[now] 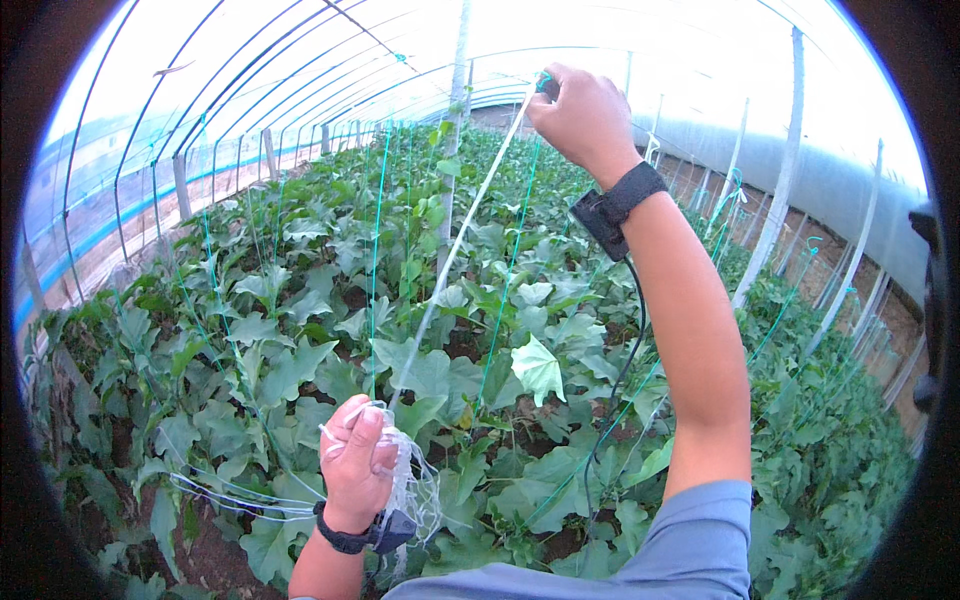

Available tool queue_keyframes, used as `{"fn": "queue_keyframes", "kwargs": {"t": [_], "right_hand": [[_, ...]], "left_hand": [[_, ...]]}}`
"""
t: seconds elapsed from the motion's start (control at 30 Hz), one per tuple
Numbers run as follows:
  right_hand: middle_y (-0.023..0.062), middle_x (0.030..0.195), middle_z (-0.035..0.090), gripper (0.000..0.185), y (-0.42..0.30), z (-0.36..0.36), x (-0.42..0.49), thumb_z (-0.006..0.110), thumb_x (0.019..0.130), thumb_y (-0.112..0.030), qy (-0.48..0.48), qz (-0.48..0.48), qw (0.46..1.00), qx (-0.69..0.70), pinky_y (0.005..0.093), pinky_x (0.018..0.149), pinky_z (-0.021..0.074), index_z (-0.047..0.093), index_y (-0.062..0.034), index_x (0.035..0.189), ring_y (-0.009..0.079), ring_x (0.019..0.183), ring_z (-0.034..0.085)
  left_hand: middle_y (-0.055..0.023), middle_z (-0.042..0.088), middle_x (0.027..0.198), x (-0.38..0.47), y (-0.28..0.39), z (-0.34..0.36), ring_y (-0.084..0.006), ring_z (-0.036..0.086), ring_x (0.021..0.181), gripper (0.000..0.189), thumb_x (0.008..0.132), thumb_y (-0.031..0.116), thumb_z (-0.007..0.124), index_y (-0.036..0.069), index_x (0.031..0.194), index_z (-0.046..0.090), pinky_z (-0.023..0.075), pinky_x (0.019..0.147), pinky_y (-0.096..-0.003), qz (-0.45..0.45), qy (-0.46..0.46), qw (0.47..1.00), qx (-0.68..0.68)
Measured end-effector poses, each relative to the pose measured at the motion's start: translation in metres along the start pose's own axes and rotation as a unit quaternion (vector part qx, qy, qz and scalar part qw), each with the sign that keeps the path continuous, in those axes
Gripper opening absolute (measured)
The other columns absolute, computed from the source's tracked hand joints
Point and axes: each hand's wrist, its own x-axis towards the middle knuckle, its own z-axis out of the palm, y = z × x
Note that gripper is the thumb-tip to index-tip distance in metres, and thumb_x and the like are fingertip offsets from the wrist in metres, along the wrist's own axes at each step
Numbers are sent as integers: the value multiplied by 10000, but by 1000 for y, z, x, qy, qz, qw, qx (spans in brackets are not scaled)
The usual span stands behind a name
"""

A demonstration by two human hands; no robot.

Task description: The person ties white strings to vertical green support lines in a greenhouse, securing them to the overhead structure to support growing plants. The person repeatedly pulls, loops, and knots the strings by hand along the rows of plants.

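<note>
My left hand (358, 457), low and left of the middle, is closed around a tangled bundle of white plastic twine (416, 476) that hangs down past the wrist. From it a white strand (465, 225) runs taut up to my right hand (577, 112), raised high above the plants. The right fingers pinch the strand's upper end beside a green string knot (541, 79). Both wrists wear black straps with small black devices. Broad-leaved green plants (427, 367) stand below the hands, with thin green strings (379, 262) rising among them.
Wooden or concrete posts (452, 135) rise from the crop, and another post (776, 180) leans at the right. Dark curved greenhouse ribs (127, 150) arch overhead at the left. Several green strings slant to the right, and a black cable (637, 337) hangs from the right wrist device.
</note>
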Motion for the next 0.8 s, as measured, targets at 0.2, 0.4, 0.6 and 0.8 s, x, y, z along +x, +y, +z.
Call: {"fn": "queue_keyframes", "kwargs": {"t": [0.2,0.4,0.6,0.8], "right_hand": [[188,921,701,329,10,-7,2,636,809,-209,5,-42,973,228,416,883,523,692,-55,1094,355,931,676],[90,1170,644,265,5,-13,-1,662,828,-210,89,-203,973,68,407,916,522,694,-131,1079,297,1037,640],[13,1225,612,161,5,-21,-2,672,861,-168,93,-255,958,-98,395,830,550,691,-163,1020,242,1036,630],[55,1043,642,84,2,-21,2,626,857,-154,76,-284,949,-115,406,801,527,640,-87,906,249,956,629]], "left_hand": [[29,506,695,3,9,-10,-55,409,495,136,964,119,611,66,1076,554,324,446,-215,19,-65,997,-20],[38,483,704,6,3,-13,-46,405,523,69,967,108,607,74,969,547,329,451,-213,10,-61,998,11],[53,444,696,5,-4,-7,-35,382,538,83,971,97,594,85,917,533,325,454,-210,6,-40,998,47],[59,417,685,4,-8,-2,-32,361,534,137,976,94,583,95,864,504,317,454,-210,-1,-53,998,42]]}}
